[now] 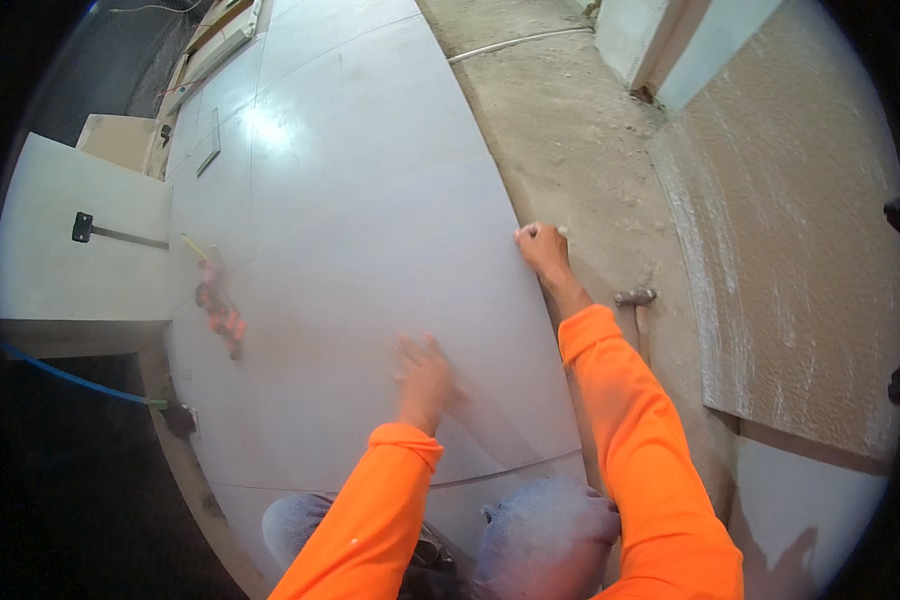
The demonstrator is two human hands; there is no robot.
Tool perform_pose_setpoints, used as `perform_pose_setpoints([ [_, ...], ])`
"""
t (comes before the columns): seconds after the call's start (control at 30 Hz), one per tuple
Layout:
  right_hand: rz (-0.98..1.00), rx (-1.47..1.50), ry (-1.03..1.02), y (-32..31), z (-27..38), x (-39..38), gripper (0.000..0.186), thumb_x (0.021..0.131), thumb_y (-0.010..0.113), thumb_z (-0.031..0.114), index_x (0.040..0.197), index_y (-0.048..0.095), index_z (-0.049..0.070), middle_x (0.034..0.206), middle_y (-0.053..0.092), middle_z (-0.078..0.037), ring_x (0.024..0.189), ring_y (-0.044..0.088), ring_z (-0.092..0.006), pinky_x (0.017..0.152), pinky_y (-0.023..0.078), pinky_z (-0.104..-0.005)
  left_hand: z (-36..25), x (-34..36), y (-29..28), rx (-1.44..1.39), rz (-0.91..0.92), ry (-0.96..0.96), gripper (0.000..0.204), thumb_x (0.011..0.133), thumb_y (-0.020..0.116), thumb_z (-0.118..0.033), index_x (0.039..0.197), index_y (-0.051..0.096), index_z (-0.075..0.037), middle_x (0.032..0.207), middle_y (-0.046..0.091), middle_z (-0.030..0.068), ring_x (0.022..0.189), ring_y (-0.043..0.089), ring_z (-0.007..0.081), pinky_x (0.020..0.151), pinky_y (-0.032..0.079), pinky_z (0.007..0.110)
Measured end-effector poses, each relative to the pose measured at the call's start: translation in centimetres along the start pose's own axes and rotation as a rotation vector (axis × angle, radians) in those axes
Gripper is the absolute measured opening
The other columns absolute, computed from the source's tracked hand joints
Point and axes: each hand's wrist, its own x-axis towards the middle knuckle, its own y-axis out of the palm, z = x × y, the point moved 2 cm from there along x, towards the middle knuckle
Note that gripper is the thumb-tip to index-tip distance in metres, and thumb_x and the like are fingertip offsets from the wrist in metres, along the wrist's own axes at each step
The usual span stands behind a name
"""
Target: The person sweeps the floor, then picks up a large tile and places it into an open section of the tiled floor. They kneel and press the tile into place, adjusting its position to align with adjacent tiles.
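A large pale grey tile (350, 240) covers most of the floor before my knees. My left hand (425, 382) lies on it with the fingers spread, holding nothing. At the tile's right edge my right hand (545, 252) is closed with curled fingers; a small pale bit shows beside its knuckles, and what it grips is hidden. Just beyond my right wrist a hammer (636, 298) lies on the bare, dusty floor. To the left, a blurred red-orange object (220, 308) with a yellow strip rests on the tile; its kind is unclear.
On the right stands a large slab coated with ridged brown adhesive (790, 230). A white door frame (660, 50) is behind it. Left lie a pale panel (80, 245) with a black-headed tool (83, 227), a blue hose (80, 380) and a dark opening (70, 480). A small strip (209, 145) lies farther off.
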Motion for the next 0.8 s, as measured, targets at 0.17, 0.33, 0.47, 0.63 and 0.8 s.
perform_pose_setpoints([
  [0.17,0.016,0.041,0.085,1.4,4.5,11.2,0.033,0.093,0.071,0.031,0.11,0.078,0.003,0.103,0.078,-0.018,0.099,0.074,-0.0321,0.089,0.056,-0.0407,-0.8,3.2,-0.9,-0.027,0.015,0.078,0.144,0.069,0.095,-0.048,0.162,0.002,0.01,0.158,-0.004,0.0536,0.15,0.006,0.0667,0.108,0.043,0.07],
  [0.33,-0.072,0.11,-0.033,0.0,5.3,17.3,0.038,0.094,0.069,0.029,0.122,0.075,0.004,0.117,0.075,-0.023,0.113,0.071,-0.0381,0.101,0.054,-0.0426,-3.7,5.3,-2.2,-0.034,0.023,0.107,0.144,0.069,0.094,-0.05,0.162,0.002,0.012,0.157,-0.005,0.0544,0.15,0.006,0.0673,0.108,0.043,0.07],
  [0.47,-0.013,0.022,-0.103,1.4,7.0,12.1,0.046,0.095,0.069,0.029,0.131,0.069,0.001,0.122,0.074,-0.022,0.114,0.071,-0.0331,0.098,0.055,-0.0401,-1.3,2.7,-4.4,0.017,0.055,0.05,0.146,0.068,0.095,-0.051,0.162,0.002,0.01,0.158,-0.004,0.0531,0.151,0.008,0.0656,0.109,0.043,0.07],
  [0.63,0.145,-0.1,-0.234,4.3,9.7,-13.5,0.046,0.094,0.071,0.033,0.127,0.067,0.002,0.116,0.07,-0.026,0.109,0.068,-0.042,0.092,0.055,-0.0497,11.0,-8.5,-3.8,-0.038,-0.072,-0.139,0.148,0.064,0.096,-0.054,0.164,0.005,0.007,0.161,-0.001,0.0502,0.153,0.009,0.0634,0.108,0.044,0.069],
  [0.8,-0.055,-0.139,-0.113,-4.8,1.6,-42.7,0.031,0.094,0.069,0.021,0.118,0.072,0.001,0.105,0.071,-0.021,0.098,0.068,-0.0378,0.089,0.054,-0.0461,18.3,-20.2,1.6,-0.035,-0.104,0.008,0.148,0.063,0.095,-0.056,0.165,0.006,0.004,0.162,0.004,0.0482,0.152,0.011,0.0637,0.108,0.045,0.069],
])
